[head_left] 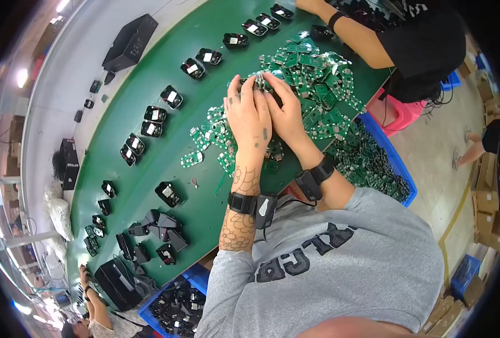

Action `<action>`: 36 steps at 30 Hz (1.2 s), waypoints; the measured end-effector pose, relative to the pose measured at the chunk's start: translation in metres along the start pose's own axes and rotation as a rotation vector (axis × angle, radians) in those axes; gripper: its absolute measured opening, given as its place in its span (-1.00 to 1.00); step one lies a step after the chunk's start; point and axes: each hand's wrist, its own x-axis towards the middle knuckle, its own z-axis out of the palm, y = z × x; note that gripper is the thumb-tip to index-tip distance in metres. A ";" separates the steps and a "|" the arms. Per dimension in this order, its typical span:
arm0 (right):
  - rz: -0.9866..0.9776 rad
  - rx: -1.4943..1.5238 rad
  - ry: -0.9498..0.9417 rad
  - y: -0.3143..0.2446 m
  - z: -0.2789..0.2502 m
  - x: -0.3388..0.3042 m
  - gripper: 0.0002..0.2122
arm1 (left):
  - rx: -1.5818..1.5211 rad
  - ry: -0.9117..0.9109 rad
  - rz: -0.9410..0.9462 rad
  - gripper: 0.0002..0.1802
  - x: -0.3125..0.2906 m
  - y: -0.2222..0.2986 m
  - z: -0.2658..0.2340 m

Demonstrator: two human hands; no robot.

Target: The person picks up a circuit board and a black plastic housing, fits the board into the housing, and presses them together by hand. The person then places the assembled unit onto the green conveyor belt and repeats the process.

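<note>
My left hand (248, 115) and my right hand (287, 114) are side by side over the green workbench, fingers curled and nearly touching. Between their fingertips a circuit board (259, 81) shows in part; the hands cover most of it. Around and beneath them spreads a loose heap of green circuit boards (317, 90), heaviest to the right and beyond. A few stray boards (192, 159) lie left of my wrists. Both wrists wear black straps with small boxes.
Open black housings (172, 97) line the green bench (143, 197). More dark housings (168, 225) cluster near left. A blue bin (399, 163) of boards sits at right, another blue bin (177, 307) at lower left. A co-worker's arm (363, 39) reaches in at far right, near a pink stool (402, 112).
</note>
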 end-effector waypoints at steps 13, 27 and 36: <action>-0.236 -0.600 -0.353 -0.043 -0.049 0.014 -0.60 | 0.207 -0.039 0.113 -0.63 -0.007 -0.012 -0.026; -0.455 -0.520 -0.125 -0.057 -0.018 -0.034 -0.73 | 0.220 0.200 -0.132 -0.62 -0.183 -0.009 -0.212; -0.377 -0.556 -0.794 -0.067 0.103 -0.042 -0.74 | 0.151 0.781 -0.607 -0.71 -0.255 -0.043 -0.282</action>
